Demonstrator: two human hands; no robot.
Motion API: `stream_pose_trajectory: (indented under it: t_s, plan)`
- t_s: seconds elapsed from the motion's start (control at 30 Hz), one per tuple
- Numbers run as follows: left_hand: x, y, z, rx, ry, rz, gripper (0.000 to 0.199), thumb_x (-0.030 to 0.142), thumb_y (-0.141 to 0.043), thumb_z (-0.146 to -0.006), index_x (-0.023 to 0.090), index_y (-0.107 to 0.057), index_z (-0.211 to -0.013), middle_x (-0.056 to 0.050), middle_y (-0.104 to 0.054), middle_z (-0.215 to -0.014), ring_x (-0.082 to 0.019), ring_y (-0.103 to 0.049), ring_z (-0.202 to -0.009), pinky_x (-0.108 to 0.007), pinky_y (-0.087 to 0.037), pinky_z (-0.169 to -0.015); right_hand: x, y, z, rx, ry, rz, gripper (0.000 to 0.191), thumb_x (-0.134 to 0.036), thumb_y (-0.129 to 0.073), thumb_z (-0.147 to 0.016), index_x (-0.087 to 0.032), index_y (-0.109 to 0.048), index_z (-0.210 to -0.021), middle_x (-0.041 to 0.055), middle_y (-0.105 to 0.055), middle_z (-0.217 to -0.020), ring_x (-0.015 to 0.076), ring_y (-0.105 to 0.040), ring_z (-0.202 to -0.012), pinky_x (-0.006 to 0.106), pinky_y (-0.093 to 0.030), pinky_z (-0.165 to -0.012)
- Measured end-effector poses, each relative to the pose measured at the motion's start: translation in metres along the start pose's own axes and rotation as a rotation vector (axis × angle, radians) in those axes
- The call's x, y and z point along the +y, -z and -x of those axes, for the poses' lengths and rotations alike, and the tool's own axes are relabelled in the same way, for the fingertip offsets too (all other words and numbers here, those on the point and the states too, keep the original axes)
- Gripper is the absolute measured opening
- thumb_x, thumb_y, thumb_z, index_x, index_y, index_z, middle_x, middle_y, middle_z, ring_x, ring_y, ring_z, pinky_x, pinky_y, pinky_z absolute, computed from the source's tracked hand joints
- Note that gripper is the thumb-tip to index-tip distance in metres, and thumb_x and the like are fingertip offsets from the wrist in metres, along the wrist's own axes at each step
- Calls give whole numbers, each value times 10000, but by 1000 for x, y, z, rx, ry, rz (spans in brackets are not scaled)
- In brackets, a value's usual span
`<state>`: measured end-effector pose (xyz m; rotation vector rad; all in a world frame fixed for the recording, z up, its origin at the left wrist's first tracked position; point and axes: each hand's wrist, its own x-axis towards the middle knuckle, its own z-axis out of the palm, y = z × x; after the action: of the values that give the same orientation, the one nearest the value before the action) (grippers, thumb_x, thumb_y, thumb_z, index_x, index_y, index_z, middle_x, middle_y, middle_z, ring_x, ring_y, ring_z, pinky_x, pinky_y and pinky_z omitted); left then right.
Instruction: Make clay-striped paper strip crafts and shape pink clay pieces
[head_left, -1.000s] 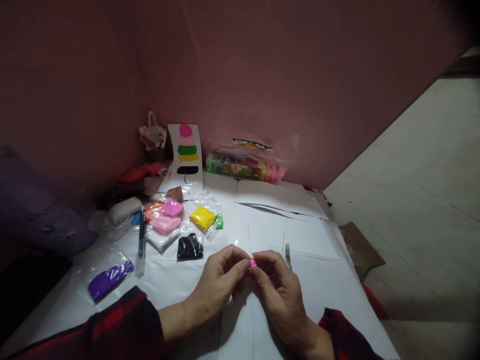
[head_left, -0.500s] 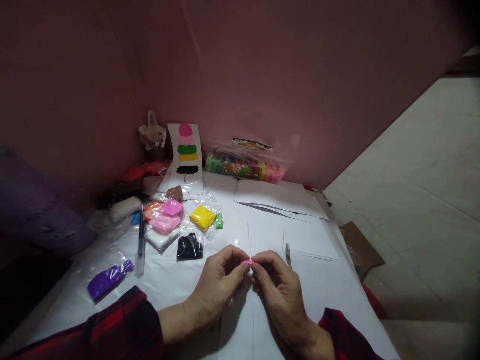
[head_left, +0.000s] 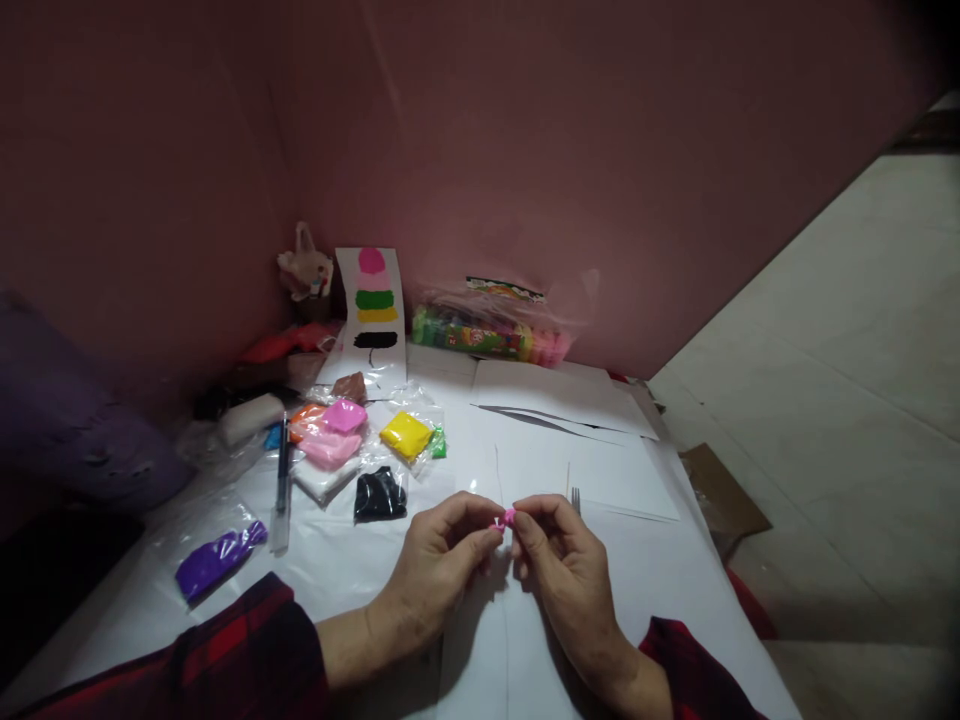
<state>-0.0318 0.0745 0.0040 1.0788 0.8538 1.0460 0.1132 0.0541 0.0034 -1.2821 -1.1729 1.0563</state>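
Note:
Over the white sheet, my left hand (head_left: 441,560) pinches a small lump of pink modelling clay (head_left: 510,517) between thumb and forefinger. The thumb and forefinger of my right hand (head_left: 564,575) grip the right-hand part of the same clay, so the fingertips of both hands nearly meet. A little pink shows at each hand's fingertips. A thin line (head_left: 507,650) on the white surface runs beneath the hands. The fork (head_left: 575,497) lies just behind my right hand, its handle hidden, with a thin stick (head_left: 568,476) beside it.
Bagged clay lies to the left: yellow (head_left: 406,435), black (head_left: 380,495), purple (head_left: 220,562) and pink (head_left: 330,448). A dark pen (head_left: 282,485) rests among the bags. A paper with colour swatches (head_left: 375,310) leans at the back, beside a clear bag of coloured clay (head_left: 487,335). White sheets (head_left: 562,390) lie behind the hands.
My right hand has shifted slightly right, and the pink clay between the hands looks pulled apart or stretched. More of the fork is covered. The left hand has hardly moved.

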Motion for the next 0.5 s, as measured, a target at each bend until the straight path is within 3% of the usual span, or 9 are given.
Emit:
stream_pose_trajectory:
  t_s: [0.17, 0.37, 0.5]
  plan:
    - [-1, -1, -1, 11, 57, 64, 192, 199, -681, -770, 167, -627, -951, 13, -625, -689, -94, -558, -587, -205, -419, -536, 0, 2, 3, -91, 153, 98, 155, -326, -530, -934, -195, -606, -903, -11, -573, -696, 107, -504, -544, 226, -431, -491]
    - [3, -1, -2, -8, 66, -8, 113, 246, -657, -802, 134, -662, -814, -29, -662, -675, -98, -563, -564, -206, -413, -515, -1, 2, 5, -119, 306, 188, 122, -247, -498, -944, -209, -611, -917, 28, -597, -822, 155, -580, -731, 254, -463, -570]
    - [5, -1, -1, 34, 70, -37, 143, 272, -642, -812, 132, -641, -780, -7, -625, -614, -73, -486, -482, -192, -362, -450, -3, 2, 6, -130, 339, 204, 121, -212, -500, -941, -209, -620, -953, 20, -597, -824, 139, -574, -684, 263, -479, -602]
